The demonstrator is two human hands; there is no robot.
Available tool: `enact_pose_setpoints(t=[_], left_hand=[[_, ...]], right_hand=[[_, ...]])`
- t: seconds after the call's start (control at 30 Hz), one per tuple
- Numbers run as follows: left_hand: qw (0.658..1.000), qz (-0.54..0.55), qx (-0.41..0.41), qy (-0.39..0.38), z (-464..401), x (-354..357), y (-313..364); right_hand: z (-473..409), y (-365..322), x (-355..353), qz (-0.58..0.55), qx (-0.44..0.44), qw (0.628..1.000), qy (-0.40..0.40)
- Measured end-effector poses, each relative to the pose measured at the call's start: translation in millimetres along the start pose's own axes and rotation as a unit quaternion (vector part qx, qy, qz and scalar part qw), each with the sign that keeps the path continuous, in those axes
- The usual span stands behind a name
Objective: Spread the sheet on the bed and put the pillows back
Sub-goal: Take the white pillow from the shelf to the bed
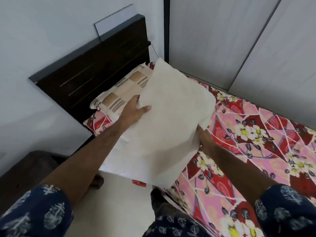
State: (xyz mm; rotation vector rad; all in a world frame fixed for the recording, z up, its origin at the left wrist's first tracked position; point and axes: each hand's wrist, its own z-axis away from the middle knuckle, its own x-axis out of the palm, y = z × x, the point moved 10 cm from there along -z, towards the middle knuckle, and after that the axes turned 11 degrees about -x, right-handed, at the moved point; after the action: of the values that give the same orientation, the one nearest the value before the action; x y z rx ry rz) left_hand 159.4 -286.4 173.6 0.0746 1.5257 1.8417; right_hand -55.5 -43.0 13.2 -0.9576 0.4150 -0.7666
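I hold a plain cream pillow (167,120) above the head end of the bed. My left hand (136,112) grips its far left edge, thumb on top and fingers tucked under. At the pillow's near right edge my right hand (204,139) grips it, mostly hidden beneath the fabric. A red and pink floral sheet (256,142) lies spread over the mattress. A checked beige pillow (123,94) rests against the dark headboard (95,67), partly covered by the cream pillow.
Grey wardrobe doors (239,40) run along the bed's far side. A dark piece of furniture (25,170) stands at the lower left beside the bed. Pale floor (119,194) shows between it and the mattress. A thin black cable (154,52) hangs by the headboard.
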Motion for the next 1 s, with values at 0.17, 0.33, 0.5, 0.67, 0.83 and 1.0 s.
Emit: enact_pose_setpoints(t=[0.17, 0.33, 0.5, 0.67, 0.83, 1.0], left_hand=[[0.995, -0.092, 0.01, -0.027, -122, -17, -13], [0.992, -0.113, 0.02, -0.058, -232, -34, -25], [0.983, -0.172, 0.035, -0.044, -298, -52, -4], [0.96, -0.266, 0.068, -0.061, -368, -49, -18], [0.765, -0.61, 0.119, -0.166, -370, -4, -107], [0.732, -0.642, 0.137, -0.182, -355, -5, -156]], right_hand=[[-87, 7, 60, -0.037, 0.065, 0.997, 0.003], [-166, -11, 113, -0.007, 0.09, 0.995, 0.029], [-230, -33, 164, -0.022, 0.094, 0.994, 0.043], [-272, -54, 217, -0.022, 0.043, 0.998, 0.029], [-299, -38, 290, 0.186, -0.014, 0.976, -0.113], [-310, -45, 320, 0.392, -0.095, 0.894, -0.198]])
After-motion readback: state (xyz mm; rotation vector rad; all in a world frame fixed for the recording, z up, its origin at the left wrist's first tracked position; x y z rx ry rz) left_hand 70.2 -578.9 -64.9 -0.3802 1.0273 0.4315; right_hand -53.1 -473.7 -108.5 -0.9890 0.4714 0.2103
